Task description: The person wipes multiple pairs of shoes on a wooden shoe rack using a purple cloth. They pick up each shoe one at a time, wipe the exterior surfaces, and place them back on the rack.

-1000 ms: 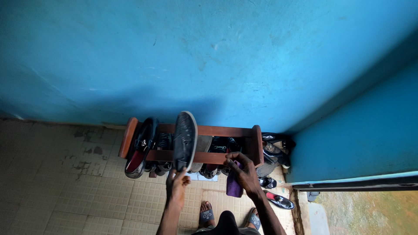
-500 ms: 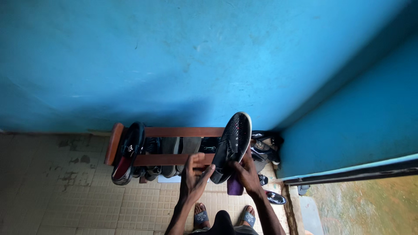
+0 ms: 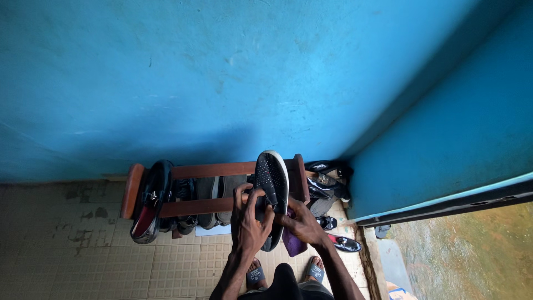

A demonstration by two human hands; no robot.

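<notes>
Scanning from the left, we find a wooden shoe rack [image 3: 186, 207] standing against the blue wall [image 3: 222, 83], with a glossy black shoe [image 3: 150, 203] leaning at its left end and further pairs stored between the rails. On the tiled floor [image 3: 83, 250] below, a white sheet [image 3: 214, 229] lies partly under the rack.

At centre, our left hand [image 3: 249, 225] holds the black perforated slip-on shoe [image 3: 271, 189] in front of the rack's right half, toe up and above the top rail. The fingers are curled and pressed against the shoe's side near the heel. Our right hand [image 3: 302, 222] closes on the opposite side and also pins a purple cloth [image 3: 291, 241] against the palm; we cannot tell how tightly.

We judge the shoe to be light, with a soft flexible upper and a stiffer white-edged sole. The perforated surface should give adequate friction. Taking hold at the heel and midsole, as both hands do, avoids crushing the upper.

To the right, several dark shoes [image 3: 325, 189] lie piled in the corner beside the rack.

Compared with half a second ago, the shoe has moved left and stands more upright, and the left hand has closed onto it instead of being spread beside it.
</notes>
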